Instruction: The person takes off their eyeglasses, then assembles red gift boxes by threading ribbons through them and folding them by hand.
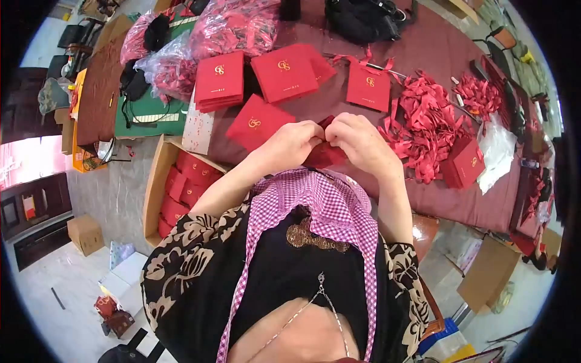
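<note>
Ribbon heap (426,124) blocks right; gap ahead between red bags (283,74).

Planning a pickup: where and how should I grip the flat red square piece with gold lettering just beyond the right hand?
Likely best: pinch the piece at its near-left corner, from the left. It looks thin and lies flat, so an edge offers more hold than its face; bare maroon cloth borders that corner, while loose red ribbons lie to its right.

Packing wkshp.: maroon-clothed table (436,45) w/ stacked gold-logo gift pkgs. (219,78), ribbon pile (426,118); plastic sacks (236,27) & full carton (154,184) nr. edge.
</note>
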A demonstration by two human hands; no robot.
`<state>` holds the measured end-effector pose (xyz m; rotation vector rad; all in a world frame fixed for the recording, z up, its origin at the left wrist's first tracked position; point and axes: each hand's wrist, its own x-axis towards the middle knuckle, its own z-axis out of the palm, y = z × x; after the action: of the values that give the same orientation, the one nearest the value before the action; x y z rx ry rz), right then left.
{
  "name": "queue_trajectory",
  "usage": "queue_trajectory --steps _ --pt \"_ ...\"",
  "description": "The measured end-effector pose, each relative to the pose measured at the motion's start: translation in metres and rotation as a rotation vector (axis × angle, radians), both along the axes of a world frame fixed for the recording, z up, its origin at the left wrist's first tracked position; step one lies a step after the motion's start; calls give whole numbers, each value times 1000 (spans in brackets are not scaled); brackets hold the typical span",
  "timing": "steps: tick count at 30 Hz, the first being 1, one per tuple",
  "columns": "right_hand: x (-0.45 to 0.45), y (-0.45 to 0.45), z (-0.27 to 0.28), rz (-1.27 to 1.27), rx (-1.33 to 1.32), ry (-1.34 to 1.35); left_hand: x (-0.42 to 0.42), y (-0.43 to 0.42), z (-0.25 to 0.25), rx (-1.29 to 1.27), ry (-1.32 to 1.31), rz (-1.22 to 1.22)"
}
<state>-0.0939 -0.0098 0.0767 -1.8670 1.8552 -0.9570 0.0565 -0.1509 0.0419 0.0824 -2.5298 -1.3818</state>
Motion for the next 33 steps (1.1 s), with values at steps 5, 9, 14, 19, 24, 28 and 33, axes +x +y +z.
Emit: queue_trajectory --steps 5,9,14,19,24,28,33 --pt "-2 -1 9 7 32 9 3 -16 1 249 -37 164" --pt "-9 7 3 -4 67 34 16 -66 -6 862 18 527" --pt "-21 0 -13 -104 17 -188 13 -72 -27 257 35 686" --pt "-35 -7 -18 -194 106 -379 17 -31 -6 -214 169 329" --pt "-44 -17 -31 -254 154 -557 11 -19 -19 -292 34 182" --pt "-42 -23 -61 -565 -152 -589 0 -28 -38 -25 -19 278" --pt "-11 11 -83 -705 -115 -440 0 -41 -51 234 -174 406"
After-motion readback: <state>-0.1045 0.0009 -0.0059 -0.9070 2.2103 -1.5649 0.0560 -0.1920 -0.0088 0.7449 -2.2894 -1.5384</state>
